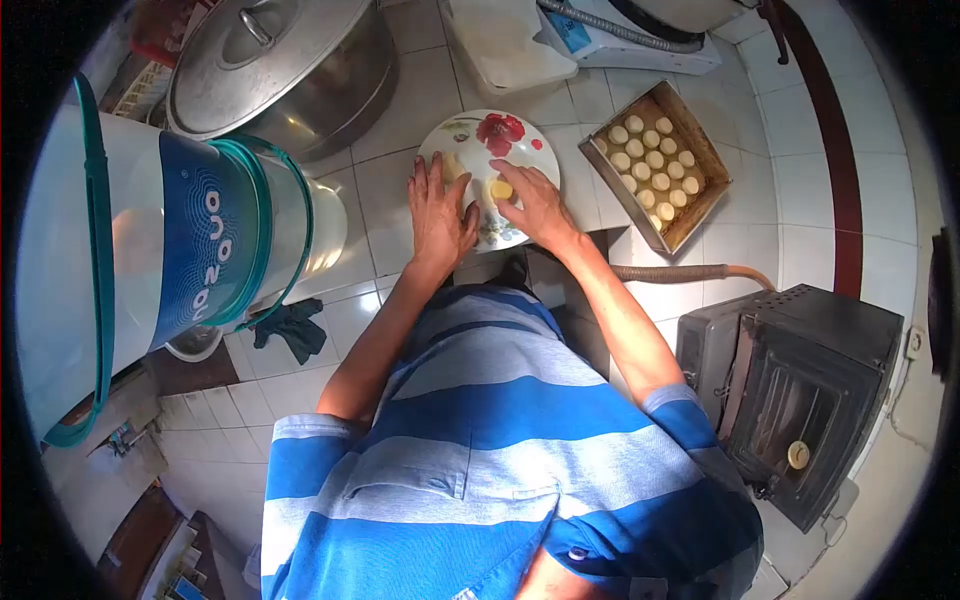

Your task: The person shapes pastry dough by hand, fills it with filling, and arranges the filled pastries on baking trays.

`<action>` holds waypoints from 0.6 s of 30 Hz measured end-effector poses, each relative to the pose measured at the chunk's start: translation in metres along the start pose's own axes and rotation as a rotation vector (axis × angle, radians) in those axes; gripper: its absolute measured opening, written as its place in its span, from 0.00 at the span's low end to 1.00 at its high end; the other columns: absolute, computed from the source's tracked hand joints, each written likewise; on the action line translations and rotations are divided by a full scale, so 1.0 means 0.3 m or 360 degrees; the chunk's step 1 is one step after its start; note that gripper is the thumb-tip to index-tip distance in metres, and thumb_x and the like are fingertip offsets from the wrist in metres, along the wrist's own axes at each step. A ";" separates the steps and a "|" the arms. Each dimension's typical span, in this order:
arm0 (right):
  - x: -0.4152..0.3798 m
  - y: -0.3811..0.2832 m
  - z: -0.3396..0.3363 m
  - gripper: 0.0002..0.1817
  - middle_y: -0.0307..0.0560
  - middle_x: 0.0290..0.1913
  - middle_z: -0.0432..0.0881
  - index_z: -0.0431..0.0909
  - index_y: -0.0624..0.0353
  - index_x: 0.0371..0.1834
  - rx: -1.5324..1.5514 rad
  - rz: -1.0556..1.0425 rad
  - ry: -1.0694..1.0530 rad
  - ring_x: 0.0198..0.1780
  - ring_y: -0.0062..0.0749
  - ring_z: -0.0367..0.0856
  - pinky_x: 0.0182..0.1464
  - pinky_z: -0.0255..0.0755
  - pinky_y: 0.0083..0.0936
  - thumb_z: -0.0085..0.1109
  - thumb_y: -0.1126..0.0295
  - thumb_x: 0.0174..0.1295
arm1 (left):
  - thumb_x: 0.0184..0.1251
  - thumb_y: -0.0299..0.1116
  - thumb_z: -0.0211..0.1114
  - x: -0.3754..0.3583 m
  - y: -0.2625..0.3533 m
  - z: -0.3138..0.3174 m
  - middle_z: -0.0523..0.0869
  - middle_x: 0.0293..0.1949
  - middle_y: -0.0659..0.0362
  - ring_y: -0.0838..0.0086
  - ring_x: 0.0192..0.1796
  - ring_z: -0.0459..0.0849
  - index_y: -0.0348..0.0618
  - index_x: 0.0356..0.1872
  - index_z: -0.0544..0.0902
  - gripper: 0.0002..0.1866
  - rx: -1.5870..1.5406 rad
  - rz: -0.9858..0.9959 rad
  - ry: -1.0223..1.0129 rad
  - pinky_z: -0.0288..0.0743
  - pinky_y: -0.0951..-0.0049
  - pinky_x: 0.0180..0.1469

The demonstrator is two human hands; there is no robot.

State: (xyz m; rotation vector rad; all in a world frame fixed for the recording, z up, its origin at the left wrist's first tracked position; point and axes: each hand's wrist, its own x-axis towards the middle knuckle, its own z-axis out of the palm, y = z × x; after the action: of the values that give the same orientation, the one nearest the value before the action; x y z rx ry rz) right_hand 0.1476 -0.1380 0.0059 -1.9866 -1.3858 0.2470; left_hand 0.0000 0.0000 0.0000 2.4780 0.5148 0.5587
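A white plate [466, 133] with red and blue flower prints sits on the tiled counter under both hands. My right hand [541, 207] is over its right side, thumb and fingers curled around a small yellow round piece of dough [501, 189]. My left hand [440, 220] lies over the plate's left side, fingers spread and pointing away from me. Pale dough [453, 165] shows beside its fingertips, partly covered. To the right, a rectangular metal baking tin [655, 238] holds several pale round dough pieces [654, 159] in rows.
A large lidded steel pot [340, 105] stands at the back left, with a big white-and-blue bucket [205, 225] nearer. A plastic container [510, 50] is behind the plate. At right stands a black oven [800, 390]; a hose [670, 273] runs under the counter edge.
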 end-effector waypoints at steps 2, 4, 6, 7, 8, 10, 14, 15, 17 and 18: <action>0.008 0.001 0.003 0.36 0.56 0.48 0.82 0.69 0.55 0.70 0.0021 -0.0021 0.0040 0.49 0.54 0.79 0.54 0.74 0.44 0.67 0.73 0.54 | 0.59 0.33 0.69 0.004 -0.002 0.005 0.59 0.74 0.40 0.34 0.77 0.51 0.43 0.59 0.79 0.25 -0.0001 0.0004 0.0019 0.49 0.33 0.75; 0.003 -0.018 0.017 0.36 0.55 0.48 0.82 0.69 0.56 0.70 0.0040 -0.0017 0.0036 0.49 0.53 0.79 0.53 0.75 0.44 0.67 0.73 0.54 | 0.59 0.32 0.69 -0.010 0.001 0.003 0.59 0.74 0.40 0.34 0.77 0.51 0.43 0.58 0.80 0.23 0.0026 -0.0031 0.0013 0.50 0.33 0.75; 0.000 -0.012 -0.011 0.36 0.55 0.47 0.82 0.69 0.56 0.70 0.0008 -0.0025 0.0034 0.48 0.53 0.79 0.52 0.75 0.43 0.67 0.74 0.53 | 0.59 0.32 0.69 0.001 0.019 0.031 0.59 0.74 0.40 0.34 0.77 0.51 0.43 0.56 0.81 0.22 0.0018 -0.0049 0.0040 0.50 0.33 0.74; 0.003 -0.013 -0.019 0.34 0.55 0.47 0.82 0.71 0.56 0.69 0.0052 -0.0033 0.0011 0.48 0.53 0.79 0.52 0.75 0.43 0.67 0.73 0.55 | 0.59 0.32 0.69 0.005 0.021 0.035 0.59 0.75 0.40 0.34 0.77 0.51 0.43 0.55 0.82 0.20 0.0016 -0.0068 0.0057 0.50 0.33 0.74; 0.007 -0.012 -0.031 0.32 0.54 0.47 0.83 0.72 0.57 0.67 0.0091 -0.0041 -0.0018 0.47 0.52 0.80 0.52 0.76 0.42 0.66 0.72 0.56 | 0.59 0.32 0.69 0.008 0.027 0.043 0.59 0.75 0.40 0.34 0.77 0.51 0.44 0.53 0.83 0.19 0.0008 -0.0091 0.0077 0.50 0.33 0.74; 0.032 -0.027 -0.056 0.28 0.54 0.48 0.83 0.74 0.57 0.65 0.0248 0.0079 0.0000 0.46 0.51 0.81 0.52 0.75 0.41 0.66 0.72 0.58 | 0.59 0.32 0.69 0.010 0.030 0.058 0.58 0.75 0.40 0.34 0.78 0.50 0.44 0.52 0.84 0.18 0.0026 -0.0118 0.0114 0.50 0.33 0.75; 0.092 0.063 -0.054 0.16 0.52 0.45 0.84 0.82 0.60 0.53 0.0218 0.0100 0.0011 0.43 0.49 0.83 0.51 0.76 0.40 0.65 0.71 0.61 | 0.59 0.32 0.70 0.017 0.035 0.092 0.58 0.75 0.41 0.34 0.78 0.50 0.45 0.49 0.85 0.15 0.0074 -0.0202 0.0170 0.49 0.33 0.75; 0.110 0.083 -0.057 0.16 0.52 0.45 0.84 0.82 0.60 0.53 0.0220 0.0094 0.0004 0.43 0.49 0.83 0.51 0.76 0.40 0.65 0.71 0.61 | 0.59 0.32 0.70 0.018 0.039 0.096 0.58 0.75 0.41 0.34 0.78 0.50 0.45 0.49 0.85 0.15 0.0077 -0.0210 0.0175 0.49 0.33 0.75; 0.145 0.119 -0.060 0.11 0.51 0.42 0.85 0.85 0.61 0.45 0.0191 -0.0160 -0.0212 0.45 0.48 0.84 0.51 0.76 0.39 0.64 0.70 0.62 | 0.60 0.32 0.70 0.021 0.044 0.101 0.58 0.75 0.42 0.35 0.78 0.50 0.46 0.47 0.86 0.13 0.0066 -0.0241 0.0195 0.49 0.34 0.75; 0.163 0.134 -0.061 0.11 0.51 0.42 0.85 0.85 0.61 0.45 0.0194 -0.0171 -0.0220 0.45 0.48 0.84 0.51 0.76 0.39 0.64 0.70 0.62 | 0.60 0.32 0.70 0.023 0.047 0.105 0.58 0.75 0.42 0.35 0.78 0.50 0.46 0.47 0.86 0.13 0.0071 -0.0251 0.0203 0.49 0.34 0.75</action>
State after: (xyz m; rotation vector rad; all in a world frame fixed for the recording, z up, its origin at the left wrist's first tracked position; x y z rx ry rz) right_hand 0.2073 -0.1101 0.0049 -1.8182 -1.5220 0.4161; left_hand 0.0246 -0.0211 -0.0140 2.4267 0.7730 0.6508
